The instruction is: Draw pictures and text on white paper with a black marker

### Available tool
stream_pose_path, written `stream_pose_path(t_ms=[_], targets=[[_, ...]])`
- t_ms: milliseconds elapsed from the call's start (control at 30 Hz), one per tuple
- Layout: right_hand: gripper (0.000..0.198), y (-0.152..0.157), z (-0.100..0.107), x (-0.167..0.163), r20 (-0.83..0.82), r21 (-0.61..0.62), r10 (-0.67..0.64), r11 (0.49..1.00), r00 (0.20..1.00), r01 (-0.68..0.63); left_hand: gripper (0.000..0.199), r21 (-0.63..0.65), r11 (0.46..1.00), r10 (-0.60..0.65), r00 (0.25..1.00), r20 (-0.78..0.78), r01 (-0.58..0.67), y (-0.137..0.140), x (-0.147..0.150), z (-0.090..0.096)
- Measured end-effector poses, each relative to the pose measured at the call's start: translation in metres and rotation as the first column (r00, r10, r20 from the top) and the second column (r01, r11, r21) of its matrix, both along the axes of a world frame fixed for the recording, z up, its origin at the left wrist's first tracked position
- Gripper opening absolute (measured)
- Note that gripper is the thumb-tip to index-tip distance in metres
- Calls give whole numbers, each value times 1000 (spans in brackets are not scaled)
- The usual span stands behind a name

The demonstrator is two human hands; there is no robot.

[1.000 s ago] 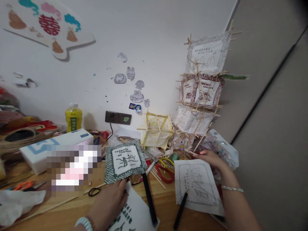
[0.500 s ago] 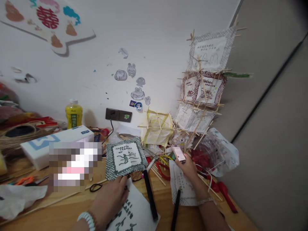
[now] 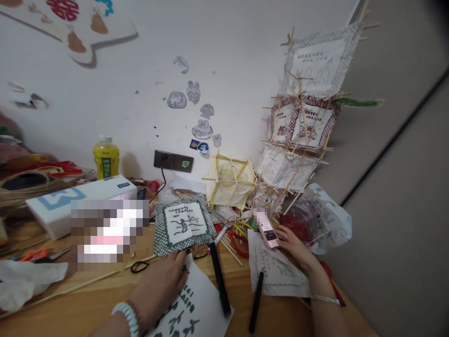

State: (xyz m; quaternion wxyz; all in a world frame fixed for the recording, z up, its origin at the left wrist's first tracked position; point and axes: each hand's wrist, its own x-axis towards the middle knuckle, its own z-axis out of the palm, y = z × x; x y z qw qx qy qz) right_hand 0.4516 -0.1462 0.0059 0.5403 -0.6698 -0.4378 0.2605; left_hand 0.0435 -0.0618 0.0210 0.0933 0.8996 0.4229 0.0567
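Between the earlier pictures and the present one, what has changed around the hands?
The right hand came back from beyond the pencil-drawn sheet to over its far part. A lit phone now shows there, gripped half a second ago at its lower end; now the hand is at its right edge. The left hand stays by the green-bordered drawing.

Head-worn view, forward and down

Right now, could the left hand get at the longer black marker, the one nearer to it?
Probably yes: the longer black marker lies just right of the left hand, its barrel uncovered, with nothing standing between them.
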Motion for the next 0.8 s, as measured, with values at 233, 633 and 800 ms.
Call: stream_pose_path(t_ms=[233, 633, 800], targets=[[53, 29, -20, 1, 202, 222, -166, 968, 965, 120, 27, 3, 1000, 0, 1000, -18, 0, 1, 0, -2], [37, 20, 1, -31, 644, 255, -210, 966, 736, 52, 22, 26, 1000, 5, 1000, -27, -4, 1, -1, -3], [37, 18, 9, -38, 710, 277, -245, 959, 660, 58, 22, 30, 1000, 1, 999, -32, 0, -1, 0, -1]])
